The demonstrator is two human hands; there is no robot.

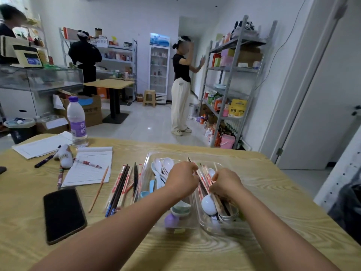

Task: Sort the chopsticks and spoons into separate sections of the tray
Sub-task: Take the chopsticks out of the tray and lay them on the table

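2 hands (180,179) (226,182) over tray (166,154), chopsticks (203,180) between

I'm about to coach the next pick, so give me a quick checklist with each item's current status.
1. Both hands over the clear tray: ok, left hand, right hand.
2. Right hand's hold on the chopsticks in the right section: cannot tell, fingers hidden.
3. Right section free of spoons: not ok, a white spoon lies there.
4. Left section holds only spoons: ok as far as visible.
5. Loose chopsticks on the table brought in: not ok.
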